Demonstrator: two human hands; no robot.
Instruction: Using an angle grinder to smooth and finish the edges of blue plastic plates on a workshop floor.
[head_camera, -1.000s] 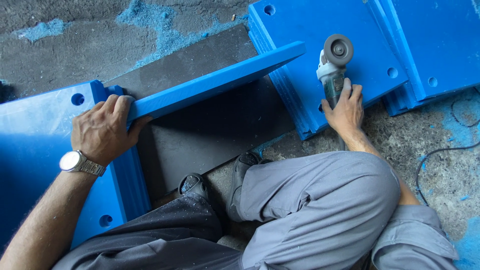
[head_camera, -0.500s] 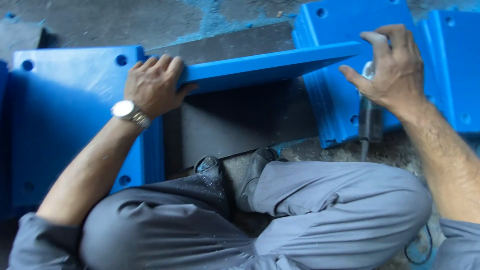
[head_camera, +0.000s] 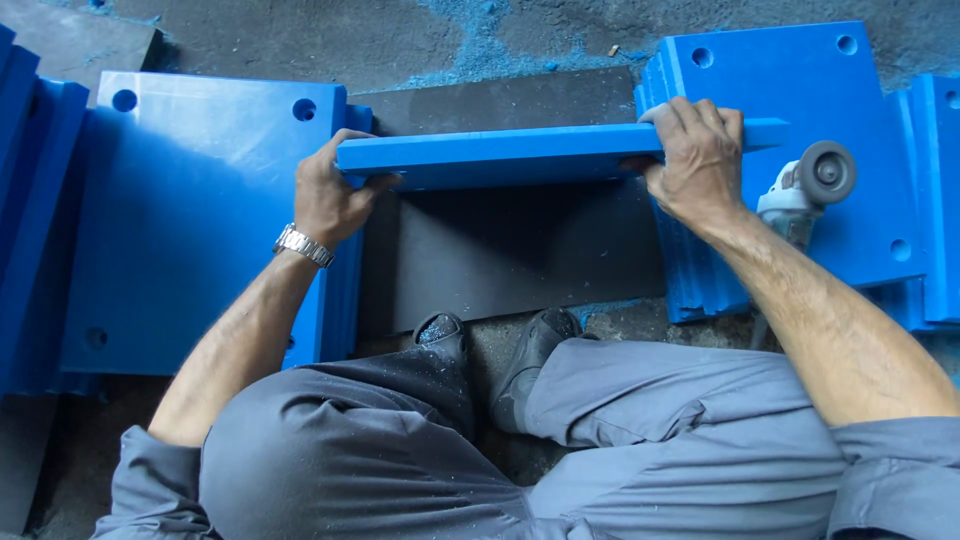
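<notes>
Your left hand (head_camera: 328, 195) grips the left end of the blue plate (head_camera: 520, 155) and your right hand (head_camera: 695, 160) is clamped over its right end, so the plate stands on edge above the dark slab (head_camera: 500, 260) between the two stacks. Just beside your right wrist an angle grinder (head_camera: 805, 190) lies on the right stack of blue plates (head_camera: 800, 90), apparently untouched, and the left stack (head_camera: 190, 220) sits under your left forearm.
</notes>
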